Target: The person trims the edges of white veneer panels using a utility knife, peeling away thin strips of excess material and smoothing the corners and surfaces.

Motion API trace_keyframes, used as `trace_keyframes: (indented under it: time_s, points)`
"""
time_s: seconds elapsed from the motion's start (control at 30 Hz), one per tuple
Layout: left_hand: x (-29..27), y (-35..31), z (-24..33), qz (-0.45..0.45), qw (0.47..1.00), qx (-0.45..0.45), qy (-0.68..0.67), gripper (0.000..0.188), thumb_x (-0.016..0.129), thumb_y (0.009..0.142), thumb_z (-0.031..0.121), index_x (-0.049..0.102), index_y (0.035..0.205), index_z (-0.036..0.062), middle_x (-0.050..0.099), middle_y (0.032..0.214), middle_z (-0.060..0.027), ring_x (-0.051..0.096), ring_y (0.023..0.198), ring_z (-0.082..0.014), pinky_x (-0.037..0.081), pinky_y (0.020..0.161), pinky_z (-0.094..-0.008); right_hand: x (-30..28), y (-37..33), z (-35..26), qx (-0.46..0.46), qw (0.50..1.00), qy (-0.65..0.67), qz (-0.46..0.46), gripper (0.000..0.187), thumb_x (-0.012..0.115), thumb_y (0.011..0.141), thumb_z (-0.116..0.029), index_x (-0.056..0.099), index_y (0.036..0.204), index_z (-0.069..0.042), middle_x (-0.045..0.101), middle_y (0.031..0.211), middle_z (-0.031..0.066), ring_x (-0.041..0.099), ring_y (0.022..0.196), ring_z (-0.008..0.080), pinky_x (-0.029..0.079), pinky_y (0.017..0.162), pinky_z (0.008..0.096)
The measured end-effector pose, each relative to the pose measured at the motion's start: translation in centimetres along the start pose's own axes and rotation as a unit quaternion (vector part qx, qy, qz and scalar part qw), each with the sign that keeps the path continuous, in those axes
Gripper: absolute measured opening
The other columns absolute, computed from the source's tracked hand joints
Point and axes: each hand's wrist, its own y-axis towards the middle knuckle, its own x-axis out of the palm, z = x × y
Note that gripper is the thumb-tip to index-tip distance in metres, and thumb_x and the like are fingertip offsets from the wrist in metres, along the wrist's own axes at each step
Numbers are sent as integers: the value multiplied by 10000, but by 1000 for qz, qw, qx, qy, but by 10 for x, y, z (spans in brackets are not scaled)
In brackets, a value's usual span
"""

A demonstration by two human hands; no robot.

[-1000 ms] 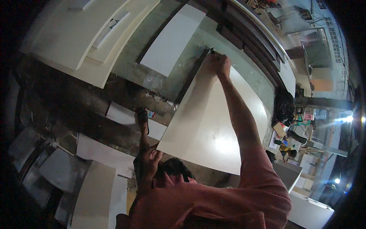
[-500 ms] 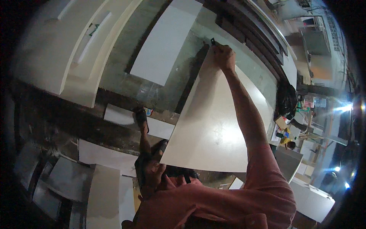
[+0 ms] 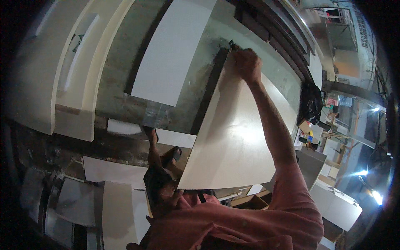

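Observation:
A large cream-white panel stands tilted before me, its glossy face catching the light. At its far upper corner my right hand is closed round the edge. A small dark piece juts out just past those fingers; its kind is too small to tell. My left hand, partly in shadow, is closed on the near left corner of the same panel. Just beyond the panel's left edge, a flat white board lies on the grey-green surface.
Long cream boards lie at the left. Dark stacked lengths run along the far right, with a black bag at their end. My sandalled foot is near a white strip. More panels stand lower left.
The view has shifted slightly, so the flat white board and long boards appear lower and farther left. My feet show in changed positions. Both hands keep their hold on the panel.

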Motion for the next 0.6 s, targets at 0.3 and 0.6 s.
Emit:
trace_keyframes:
  time_s: [0.3,0.6]
  points:
    - [5,1,12,-32,999,18,-7,423,635,918,199,536,1269,-16,574,1241,-141,548,1124,-231,416,985,-377,-4,-7,-12,1,1000,-22,3,187,646,881,-228,726,879,-59,652,780,141,644,712,320,526,689,370]
    - [13,0,4,-65,988,140,31,400,615,935,220,532,1251,-10,583,1196,-134,573,1055,-215,437,938,-358,2,-46,-26,-19,999,25,16,218,706,842,-137,747,1055,-119,678,806,121,671,779,278,537,669,380]
